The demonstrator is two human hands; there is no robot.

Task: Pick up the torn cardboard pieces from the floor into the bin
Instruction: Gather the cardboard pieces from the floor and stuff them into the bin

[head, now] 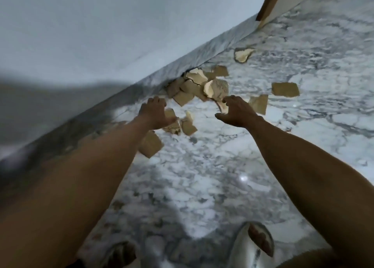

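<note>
Several torn brown cardboard pieces lie on the marble floor, heaped against the skirting [194, 85]. Single pieces lie further right [285, 89] and at the back [242, 54], and one sits under my left forearm [150, 144]. My left hand [155, 114] reaches over a small cluster of pieces [188, 126]. Its fingers bend down and its thumb lies against one piece [169, 113], but the blur hides whether it grips that piece. My right hand [236, 114] is spread, with its fingertips at the edge of a pale printed piece [217, 87]. No bin is in view.
A white wall with a marble skirting [121, 97] runs diagonally along the left. A wooden door edge [269, 6] stands at the top right. My feet, the right one in a silvery slipper [242, 245], stand at the bottom on the marble floor [202, 176].
</note>
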